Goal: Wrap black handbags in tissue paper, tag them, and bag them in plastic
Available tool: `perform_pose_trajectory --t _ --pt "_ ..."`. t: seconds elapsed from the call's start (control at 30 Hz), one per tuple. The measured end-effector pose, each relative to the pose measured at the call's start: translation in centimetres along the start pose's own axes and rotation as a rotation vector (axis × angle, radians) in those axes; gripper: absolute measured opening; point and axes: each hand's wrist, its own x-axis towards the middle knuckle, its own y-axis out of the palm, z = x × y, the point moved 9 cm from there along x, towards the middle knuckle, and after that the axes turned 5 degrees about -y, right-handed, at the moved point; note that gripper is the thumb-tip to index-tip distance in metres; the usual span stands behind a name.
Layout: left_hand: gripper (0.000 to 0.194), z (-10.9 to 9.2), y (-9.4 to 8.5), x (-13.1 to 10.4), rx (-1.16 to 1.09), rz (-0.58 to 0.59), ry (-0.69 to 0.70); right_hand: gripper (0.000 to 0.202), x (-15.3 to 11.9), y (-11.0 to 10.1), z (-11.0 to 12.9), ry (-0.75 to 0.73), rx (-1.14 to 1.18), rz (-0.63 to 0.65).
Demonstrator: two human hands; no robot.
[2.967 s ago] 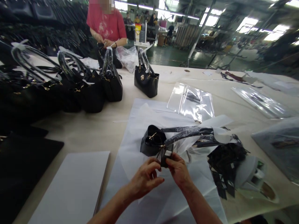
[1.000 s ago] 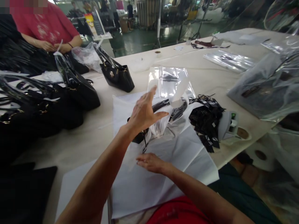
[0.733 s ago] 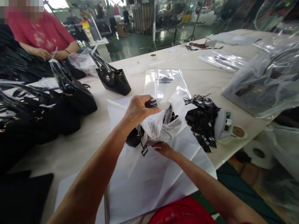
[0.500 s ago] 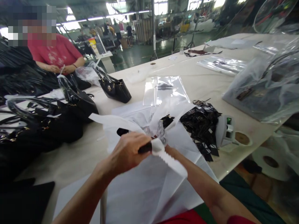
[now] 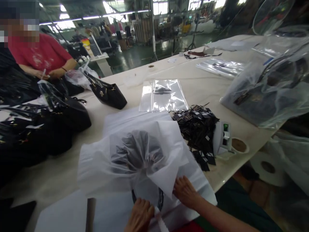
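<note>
A dark handbag [image 5: 136, 149] lies on the table under a sheet of thin white wrapping paper [image 5: 101, 174], gathered in folds over it. Its black handle [image 5: 160, 198] loops out toward me, with a white strip [image 5: 159, 219] near it. My left hand [image 5: 141, 214] is closed around the handle's near end at the bottom of the view. To the right, my right hand [image 5: 185, 193] has its fingers bent on the paper's edge, apparently gripping it. More white sheets lie underneath.
Black tags [image 5: 198, 129] are piled right of the paper, beside a tape dispenser [image 5: 222, 138]. Clear plastic bags [image 5: 165, 96] lie beyond. Several black handbags [image 5: 55, 129] line the left, where a co-worker in red [image 5: 43, 54] stands. A plastic-covered bag [image 5: 263, 93] stands at right.
The handbag now lies with the paper draped over it; before, the paper stood open around it. My left hand has come down toward me, and my right hand has come into view.
</note>
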Motion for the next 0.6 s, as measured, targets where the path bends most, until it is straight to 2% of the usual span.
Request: perform_pose_trajectory --t 0.1,0.2,0.23,0.27,0.3,0.33,0.37,0.4,0.43,0.47,0.5,0.53,0.57,0.6 --pt "0.018 0.2 4.3 -1.8 0.065 0.117 -0.052 0.01 -4.0 -0.9 -0.2 -0.022 -0.058 -0.013" --pt "0.016 -0.1 8.6 -2.7 0.113 0.327 -0.112 0.007 -5.3 -2.2 -0.2 0.018 0.015 0.0" --pt "0.016 -0.4 9.2 -2.6 0.098 0.392 -0.121 0.006 -5.1 -2.9 -0.2 0.039 0.047 0.001" --pt "0.017 -1.0 8.9 -2.2 0.054 0.433 -0.11 0.007 -4.7 -3.7 -0.1 0.042 0.083 -0.007" --pt "0.019 -1.5 7.7 -1.4 -0.004 0.426 -0.091 0.01 -4.0 -4.8 0.0 0.028 0.127 -0.024" --pt "0.02 -1.8 5.5 -0.3 -0.062 0.362 -0.079 0.014 -3.1 -6.1 0.4 -0.01 0.179 -0.054" --pt "0.019 -1.9 2.5 0.9 -0.13 0.241 -0.07 0.016 -2.2 -7.5 0.8 -0.065 0.234 -0.093" --pt "0.021 -0.9 -1.2 1.8 -0.153 0.065 -0.13 0.017 -1.3 -9.0 1.4 -0.128 0.286 -0.134" --pt "0.022 1.0 -4.9 2.1 -0.159 -0.129 -0.265 0.016 -0.3 -10.4 2.0 -0.188 0.33 -0.176" --pt "0.016 3.7 -8.1 1.4 -0.215 -0.318 -0.472 0.016 0.6 -11.6 2.7 -0.242 0.363 -0.218" --pt "0.011 6.9 -10.4 -0.5 -0.316 -0.527 -0.736 0.017 1.5 -12.5 3.4 -0.284 0.388 -0.251" --pt "0.01 9.8 -11.0 -3.4 -0.468 -0.701 -1.045 0.018 2.5 -12.9 4.3 -0.31 0.404 -0.262" --pt "0.011 11.9 -9.9 -6.3 -0.654 -0.831 -1.328 0.018 3.5 -12.6 5.2 -0.316 0.411 -0.242" --pt "0.011 13.0 -7.9 -8.4 -0.844 -0.904 -1.55 0.018 4.6 -11.6 6.2 -0.305 0.414 -0.189"
